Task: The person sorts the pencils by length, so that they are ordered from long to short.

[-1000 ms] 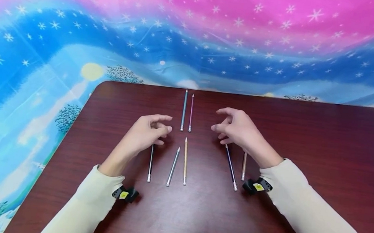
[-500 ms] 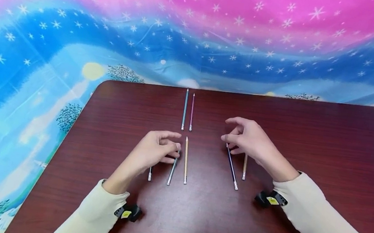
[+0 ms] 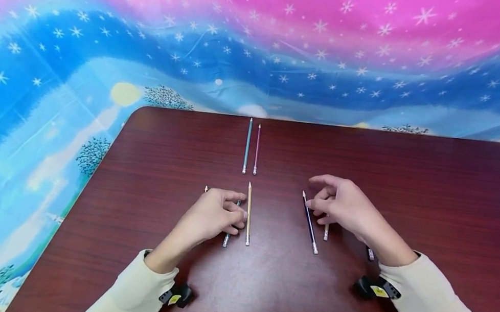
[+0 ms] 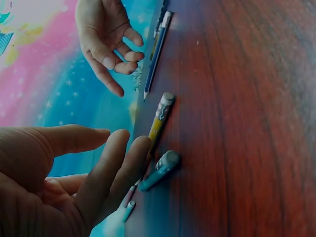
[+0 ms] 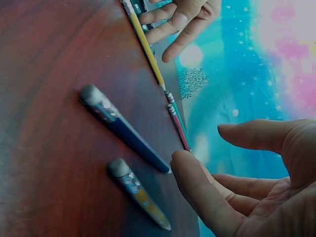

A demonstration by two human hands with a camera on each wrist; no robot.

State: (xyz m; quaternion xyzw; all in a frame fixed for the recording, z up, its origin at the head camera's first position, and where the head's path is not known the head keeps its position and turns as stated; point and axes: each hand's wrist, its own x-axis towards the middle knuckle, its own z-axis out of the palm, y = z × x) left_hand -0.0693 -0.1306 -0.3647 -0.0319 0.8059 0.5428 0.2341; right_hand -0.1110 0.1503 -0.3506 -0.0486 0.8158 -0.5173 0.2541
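My left hand [image 3: 213, 216] hovers over a short teal pencil [image 3: 226, 239], its fingers loosely bent with nothing between them. Just right of its fingertips lies a yellow pencil [image 3: 248, 230]. A pencil tip [image 3: 206, 188] shows behind that hand; the rest is covered. My right hand [image 3: 346, 205] is held above the table beside a dark blue pencil [image 3: 310, 225], thumb and fingers apart. Beneath it lies another yellow pencil [image 3: 326, 232], partly hidden. In the right wrist view a gap separates thumb and fingers from the dark blue pencil [image 5: 133, 138].
Farther back on the dark red-brown table [image 3: 177, 142] lie a blue-teal pencil [image 3: 247, 145] and a pink pencil [image 3: 257, 149], side by side. A pencil end [image 3: 370, 253] pokes out by the right wrist. A snowflake-patterned cloth [image 3: 245, 32] hangs behind the table.
Both hands have moved toward the person and to the right. The left now covers the teal pencil; the right has drawn off the dark blue pencil's tip. The pencils stay put.
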